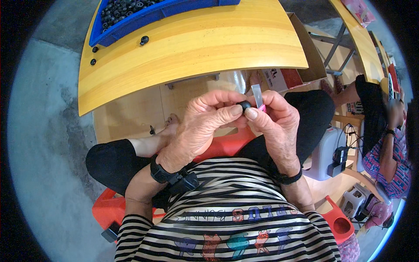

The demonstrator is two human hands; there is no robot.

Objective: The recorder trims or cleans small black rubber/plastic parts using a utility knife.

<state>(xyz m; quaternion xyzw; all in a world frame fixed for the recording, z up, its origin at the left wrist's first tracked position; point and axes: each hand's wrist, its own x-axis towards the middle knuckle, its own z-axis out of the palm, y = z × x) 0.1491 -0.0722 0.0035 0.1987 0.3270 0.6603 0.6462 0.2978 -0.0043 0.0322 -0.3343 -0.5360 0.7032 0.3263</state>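
Above my lap, both hands meet around a small round black part [245, 105], perhaps rubber. My left hand [196, 124] pinches it between thumb and fingers. With its thumb tip pressed against the same part, my right hand [281, 126] also grips a slim tool. A flat, pale, translucent strip [256, 93] of that tool points up, and a bit of pink [262, 108] shows between the fingers. The tool's exact kind cannot be made out, and its lower end is hidden by my hand.
A yellow wooden table [196, 48] stands ahead, bearing a blue tray [170, 12] of black parts and several loose ones [144, 40]. A cardboard box [307, 52] is beyond its right end. At right are a pale grey case [325, 153] with cables and another seated person [386, 148].
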